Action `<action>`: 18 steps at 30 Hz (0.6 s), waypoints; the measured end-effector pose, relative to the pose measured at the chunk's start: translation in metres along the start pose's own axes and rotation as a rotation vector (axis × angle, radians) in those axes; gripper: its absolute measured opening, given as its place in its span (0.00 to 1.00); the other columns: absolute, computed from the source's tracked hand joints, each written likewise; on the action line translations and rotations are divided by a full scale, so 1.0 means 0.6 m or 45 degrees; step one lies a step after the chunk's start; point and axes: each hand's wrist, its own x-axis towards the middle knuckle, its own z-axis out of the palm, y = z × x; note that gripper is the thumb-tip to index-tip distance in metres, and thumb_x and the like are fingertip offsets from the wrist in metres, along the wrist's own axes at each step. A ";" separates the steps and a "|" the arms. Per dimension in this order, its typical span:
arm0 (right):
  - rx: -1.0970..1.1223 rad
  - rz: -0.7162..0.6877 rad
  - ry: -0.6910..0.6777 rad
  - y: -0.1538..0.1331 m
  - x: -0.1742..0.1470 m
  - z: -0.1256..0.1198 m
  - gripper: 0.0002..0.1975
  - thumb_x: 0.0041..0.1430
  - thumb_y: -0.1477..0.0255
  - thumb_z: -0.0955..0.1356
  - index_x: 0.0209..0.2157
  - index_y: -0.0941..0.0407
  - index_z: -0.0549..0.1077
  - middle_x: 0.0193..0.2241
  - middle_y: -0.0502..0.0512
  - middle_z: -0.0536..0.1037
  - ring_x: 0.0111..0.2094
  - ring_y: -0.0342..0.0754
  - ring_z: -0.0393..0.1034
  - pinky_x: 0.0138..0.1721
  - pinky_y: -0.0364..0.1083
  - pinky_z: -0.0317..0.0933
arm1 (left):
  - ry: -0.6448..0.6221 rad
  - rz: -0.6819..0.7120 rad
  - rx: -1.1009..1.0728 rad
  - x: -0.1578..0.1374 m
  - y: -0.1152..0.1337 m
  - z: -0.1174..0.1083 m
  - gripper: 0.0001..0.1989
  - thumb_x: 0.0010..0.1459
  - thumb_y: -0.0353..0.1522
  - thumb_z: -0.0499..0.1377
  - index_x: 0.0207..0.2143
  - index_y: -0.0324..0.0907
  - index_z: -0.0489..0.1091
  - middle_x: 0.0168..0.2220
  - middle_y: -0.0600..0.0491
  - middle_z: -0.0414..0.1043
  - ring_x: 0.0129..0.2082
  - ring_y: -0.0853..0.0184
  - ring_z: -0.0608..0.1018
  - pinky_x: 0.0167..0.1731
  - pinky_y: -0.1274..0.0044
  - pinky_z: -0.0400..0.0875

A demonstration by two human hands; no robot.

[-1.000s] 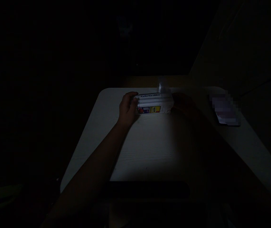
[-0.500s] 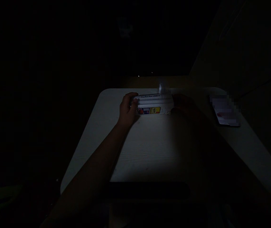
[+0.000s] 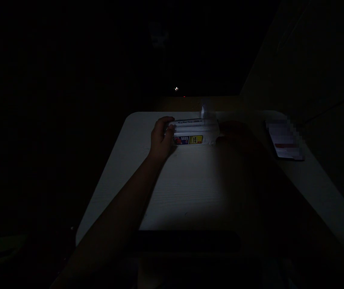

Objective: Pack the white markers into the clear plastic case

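Observation:
A white package with long ridges and a yellow and dark printed label lies across the far part of the table; it looks like a bundle of white tubes in clear plastic. My left hand is closed round its left end, with the thumb on the near side. At the package's right end is my right hand, deep in shadow. It seems to touch that end, but the dark hides its fingers. Behind the package a small clear plastic piece stands up; whether it belongs to the package I cannot tell.
The pale table has rounded corners and a shadowed front edge. A phone with a lit, blurred screen lies on its right side. A greenish thing shows at the lower left. Surroundings are almost black, with small light spots beyond the table.
My left hand and the package have shifted very slightly left. The right hand looks darker and its outline has changed a little. The light spots beyond the table differ.

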 end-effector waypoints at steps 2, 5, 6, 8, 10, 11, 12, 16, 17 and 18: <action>0.046 0.003 0.001 0.003 0.002 0.001 0.16 0.50 0.66 0.72 0.40 0.58 0.78 0.44 0.57 0.78 0.46 0.51 0.73 0.56 0.56 0.66 | -0.004 0.001 -0.007 0.000 -0.002 0.001 0.22 0.63 0.51 0.51 0.46 0.46 0.68 0.47 0.50 0.74 0.47 0.62 0.76 0.47 0.69 0.72; 0.095 -0.019 -0.025 0.000 0.000 0.003 0.15 0.50 0.67 0.71 0.41 0.58 0.78 0.45 0.56 0.78 0.47 0.51 0.73 0.55 0.54 0.66 | -0.008 -0.011 -0.020 0.000 -0.004 0.001 0.22 0.63 0.51 0.51 0.47 0.46 0.68 0.47 0.49 0.74 0.47 0.62 0.76 0.47 0.69 0.72; 0.099 -0.020 -0.052 -0.002 -0.002 0.004 0.15 0.50 0.68 0.71 0.40 0.58 0.79 0.46 0.56 0.78 0.47 0.50 0.73 0.55 0.53 0.67 | -0.008 -0.011 -0.021 0.000 -0.004 0.001 0.22 0.63 0.52 0.51 0.47 0.46 0.68 0.46 0.49 0.74 0.47 0.62 0.76 0.47 0.69 0.72; 0.123 -0.015 -0.118 -0.006 -0.004 0.005 0.13 0.51 0.69 0.71 0.39 0.57 0.79 0.46 0.55 0.78 0.47 0.49 0.73 0.53 0.50 0.68 | -0.015 -0.010 -0.014 0.000 -0.002 0.000 0.22 0.63 0.52 0.51 0.47 0.46 0.68 0.47 0.49 0.73 0.48 0.61 0.76 0.49 0.68 0.71; 0.161 -0.012 -0.169 -0.007 -0.004 0.008 0.12 0.53 0.69 0.70 0.40 0.57 0.78 0.45 0.55 0.78 0.45 0.48 0.74 0.52 0.49 0.68 | -0.016 -0.005 -0.004 0.001 -0.001 -0.001 0.22 0.63 0.52 0.51 0.47 0.46 0.68 0.47 0.49 0.73 0.48 0.61 0.76 0.49 0.68 0.71; 0.171 -0.011 -0.177 -0.007 -0.003 0.009 0.13 0.53 0.68 0.69 0.40 0.58 0.78 0.44 0.55 0.78 0.44 0.48 0.74 0.51 0.49 0.68 | -0.015 -0.006 -0.002 0.001 -0.001 -0.001 0.22 0.63 0.51 0.51 0.46 0.45 0.68 0.47 0.49 0.73 0.48 0.61 0.76 0.49 0.68 0.71; 0.180 -0.004 -0.178 -0.006 -0.001 0.011 0.13 0.54 0.68 0.69 0.40 0.58 0.78 0.43 0.55 0.78 0.43 0.48 0.74 0.50 0.48 0.68 | -0.014 -0.007 -0.002 0.001 -0.001 -0.001 0.22 0.63 0.51 0.51 0.46 0.45 0.68 0.46 0.49 0.73 0.47 0.62 0.76 0.49 0.68 0.71; 0.204 0.071 -0.124 -0.007 0.003 0.021 0.13 0.52 0.66 0.69 0.38 0.59 0.76 0.40 0.56 0.78 0.39 0.48 0.74 0.42 0.47 0.69 | -0.010 -0.024 -0.022 0.001 -0.002 0.000 0.22 0.62 0.52 0.51 0.46 0.46 0.68 0.46 0.50 0.74 0.45 0.62 0.76 0.47 0.69 0.72; 0.209 0.084 -0.122 -0.008 0.004 0.023 0.13 0.53 0.65 0.68 0.38 0.59 0.76 0.40 0.56 0.78 0.38 0.47 0.74 0.41 0.46 0.69 | -0.007 -0.031 -0.029 0.001 -0.002 0.000 0.22 0.62 0.52 0.52 0.47 0.46 0.68 0.46 0.50 0.74 0.45 0.62 0.76 0.46 0.69 0.72; 0.216 0.088 -0.121 -0.010 0.003 0.025 0.13 0.54 0.64 0.68 0.38 0.58 0.76 0.41 0.56 0.78 0.38 0.47 0.74 0.39 0.45 0.69 | -0.003 -0.036 -0.034 0.001 -0.002 0.000 0.23 0.62 0.52 0.52 0.46 0.46 0.68 0.45 0.50 0.74 0.45 0.62 0.76 0.46 0.69 0.72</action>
